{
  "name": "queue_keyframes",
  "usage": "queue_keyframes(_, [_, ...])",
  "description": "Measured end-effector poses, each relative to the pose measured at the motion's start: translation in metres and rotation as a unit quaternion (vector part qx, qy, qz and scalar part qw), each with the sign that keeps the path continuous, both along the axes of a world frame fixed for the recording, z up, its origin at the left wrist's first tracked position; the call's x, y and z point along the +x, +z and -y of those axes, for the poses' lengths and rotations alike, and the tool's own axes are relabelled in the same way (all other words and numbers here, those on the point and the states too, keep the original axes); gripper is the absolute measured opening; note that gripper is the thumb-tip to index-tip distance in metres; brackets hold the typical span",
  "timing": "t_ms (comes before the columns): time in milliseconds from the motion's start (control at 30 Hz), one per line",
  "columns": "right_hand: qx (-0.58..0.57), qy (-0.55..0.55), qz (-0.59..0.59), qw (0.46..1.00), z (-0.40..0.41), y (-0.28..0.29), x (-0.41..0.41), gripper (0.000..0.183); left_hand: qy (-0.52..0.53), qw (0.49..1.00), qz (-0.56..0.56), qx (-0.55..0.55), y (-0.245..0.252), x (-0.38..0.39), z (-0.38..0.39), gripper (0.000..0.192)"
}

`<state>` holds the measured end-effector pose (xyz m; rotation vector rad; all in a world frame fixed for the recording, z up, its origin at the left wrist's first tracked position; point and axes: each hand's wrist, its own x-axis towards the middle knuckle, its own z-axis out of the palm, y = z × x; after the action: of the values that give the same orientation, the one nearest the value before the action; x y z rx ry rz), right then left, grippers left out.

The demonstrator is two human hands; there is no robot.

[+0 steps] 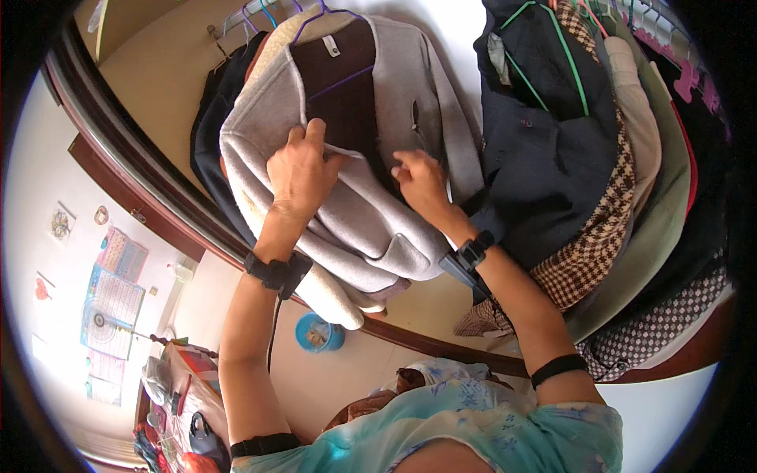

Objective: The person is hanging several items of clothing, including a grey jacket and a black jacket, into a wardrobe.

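Note:
A light grey fleece-like jacket [408, 65] with a dark lining hangs before me on a purple hanger [322, 8], its front spread apart. My left hand [303, 167] grips the front edge on the picture's left, with the fabric folded beneath the thumb. At the opposite front edge, below a zipped chest pocket [415, 115], my right hand [421, 183] has its fingers curled on the cloth. Its thumb is hidden. The jacket's lower part bunches in folds below both hands.
A metal rail [239, 20] carries more garments. Close on the right hangs a dark navy garment [532, 171] on a green hanger [571, 65], beside a houndstooth garment [582, 272]. Below are a wooden wardrobe edge [426, 343] and a blue bin [319, 332] on the floor.

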<state>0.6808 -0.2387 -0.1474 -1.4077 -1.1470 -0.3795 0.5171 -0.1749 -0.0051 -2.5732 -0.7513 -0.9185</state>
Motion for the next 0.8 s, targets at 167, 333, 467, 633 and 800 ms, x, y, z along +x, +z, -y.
queue_keyframes(167, [-0.075, -0.033, -0.004, 0.997, -0.037, 0.02, 0.015, 0.021, -0.074, 0.992, 0.081, -0.064, 0.007, -0.006, 0.005, 0.036])
queue_keyframes(333, [-0.2, -0.043, 0.007, 0.979, -0.075, 0.034, 0.027, 0.023, -0.165, 0.964, 0.101, -0.184, 0.004, -0.017, -0.019, 0.022])
queue_keyframes(467, [-0.248, -0.048, -0.06, 0.966, -0.074, 0.029, 0.029, 0.021, -0.219, 0.939, 0.101, -0.246, 0.005, -0.025, -0.03, 0.021])
queue_keyframes(633, [-0.191, -0.135, 0.078, 0.969, -0.069, 0.012, 0.047, 0.016, -0.228, 0.928, 0.082, -0.282, 0.005, -0.022, -0.036, 0.019])
queue_keyframes(800, [-0.103, -0.085, 0.097, 0.986, -0.056, 0.011, 0.061, 0.014, -0.241, 0.902, 0.097, -0.346, 0.005, -0.02, -0.044, 0.015])
